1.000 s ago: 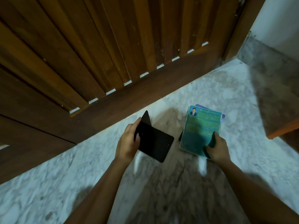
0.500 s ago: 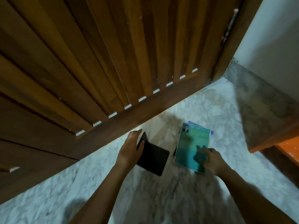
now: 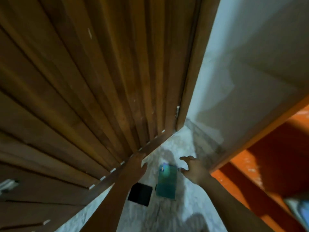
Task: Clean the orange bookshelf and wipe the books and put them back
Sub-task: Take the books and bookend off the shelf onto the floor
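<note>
- Teal book lies flat on the marble floor, with the black notebook just beside it on the left.
- Left hand hovers above, fingers straight, holding nothing.
- Right hand is also empty, fingers spread and loosely crooked.
- Looks like a pause between books. The next move is probably a reach right into the orange bookshelf.
- It's tight here, with the wooden door close on the left and the shelf edge close on the right. The open floor is toward the person.

Both bare forearms reach up from 6 o'clock. The left hand stretches flat, fingers straight toward 1 o'clock. The right hand spreads its fingers, bent clawlike toward 10 o'clock, gripping nothing.
</note>
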Available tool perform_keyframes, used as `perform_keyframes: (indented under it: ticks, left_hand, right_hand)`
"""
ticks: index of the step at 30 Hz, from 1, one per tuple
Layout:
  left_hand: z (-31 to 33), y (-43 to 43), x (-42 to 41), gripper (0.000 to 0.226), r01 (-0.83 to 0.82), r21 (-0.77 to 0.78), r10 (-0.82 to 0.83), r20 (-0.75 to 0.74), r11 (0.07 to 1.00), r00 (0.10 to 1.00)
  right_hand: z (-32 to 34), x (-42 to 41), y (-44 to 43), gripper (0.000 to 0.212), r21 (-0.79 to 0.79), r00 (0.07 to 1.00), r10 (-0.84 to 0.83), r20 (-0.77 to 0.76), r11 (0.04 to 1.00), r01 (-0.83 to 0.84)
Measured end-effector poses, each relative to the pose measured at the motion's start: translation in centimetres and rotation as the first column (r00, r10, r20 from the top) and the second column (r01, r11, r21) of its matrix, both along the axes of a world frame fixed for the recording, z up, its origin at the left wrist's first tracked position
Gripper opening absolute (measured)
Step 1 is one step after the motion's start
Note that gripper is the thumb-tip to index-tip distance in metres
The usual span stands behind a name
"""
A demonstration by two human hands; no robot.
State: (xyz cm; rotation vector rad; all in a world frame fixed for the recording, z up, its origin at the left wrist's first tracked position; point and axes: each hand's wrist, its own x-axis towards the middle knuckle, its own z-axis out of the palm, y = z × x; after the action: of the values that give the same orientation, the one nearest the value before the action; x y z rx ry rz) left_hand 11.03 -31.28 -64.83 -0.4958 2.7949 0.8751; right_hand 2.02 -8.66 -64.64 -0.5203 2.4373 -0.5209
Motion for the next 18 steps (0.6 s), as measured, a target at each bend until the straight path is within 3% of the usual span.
perform_keyframes:
  ticks: [6, 9, 11, 13, 15, 18]
  left_hand:
    - [10.4, 4.6, -4.4, 0.039, 0.167, -0.023, -0.169, -0.144, 0.986, 0.975]
    - [9.1, 6.1, -7.2, 0.06, 0.291, -0.003, -0.286, -0.192, 0.957, 0.939]
    - [11.6, 8.4, -7.6, 0.049, 0.345, -0.035, -0.345, -0.195, 0.938, 0.918]
    - [15.7, 11.5, -6.9, 0.037, 0.46, -0.061, -0.461, -0.218, 0.886, 0.86]
    - [16.7, 14.6, -6.6, 0.041, 0.534, -0.038, -0.534, -0.127, 0.844, 0.836]
    - [15.9, 18.9, -6.1, 0.043, 0.547, 0.157, -0.547, -0.047, 0.822, 0.836]
  right_hand:
    - [12.5, -0.5, 3.7, 0.049, -0.034, 0.987, -0.159, -0.036, 0.987, 0.157]
    - [16.0, 0.2, 6.6, 0.053, -0.065, 0.959, -0.273, -0.079, 0.961, 0.268]
    - [18.2, 1.4, 8.6, 0.051, -0.101, 0.926, -0.355, -0.13, 0.933, 0.344]
    - [19.7, 3.2, 10.9, 0.047, -0.122, 0.875, -0.45, -0.177, 0.893, 0.434]
    - [20.4, 5.7, 13.3, 0.046, -0.168, 0.796, -0.574, -0.194, 0.819, 0.549]
    - [19.8, 10.2, 17.0, 0.04, -0.27, 0.629, -0.757, -0.177, 0.652, 0.709]
